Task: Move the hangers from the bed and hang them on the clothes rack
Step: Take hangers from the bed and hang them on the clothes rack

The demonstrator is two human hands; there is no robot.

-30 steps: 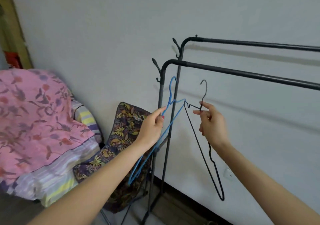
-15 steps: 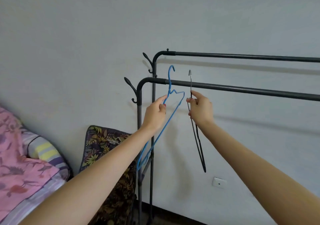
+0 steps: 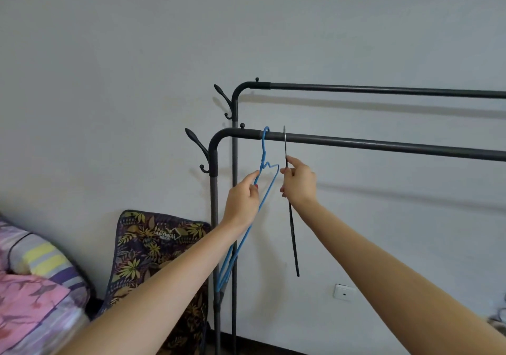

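**Both hooks now up on the front rail**

Since the last frame both hangers rose onto the clothes rack front rail. Left hand pinches the blue hanger, hook over the rail. Right hand, at 3 o'clock of it, pinches the black hanger neck, hook at the rail. Bed at 8 o'clock.

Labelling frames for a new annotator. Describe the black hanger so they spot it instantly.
Find the dark clothes rack against the white wall; it has two rails, and the nearer, lower rail carries two hangers near its left end. The black hanger is the right one, pinched by the right hand. Its neighbour, the blue hanger, is bright blue and held by the left hand.
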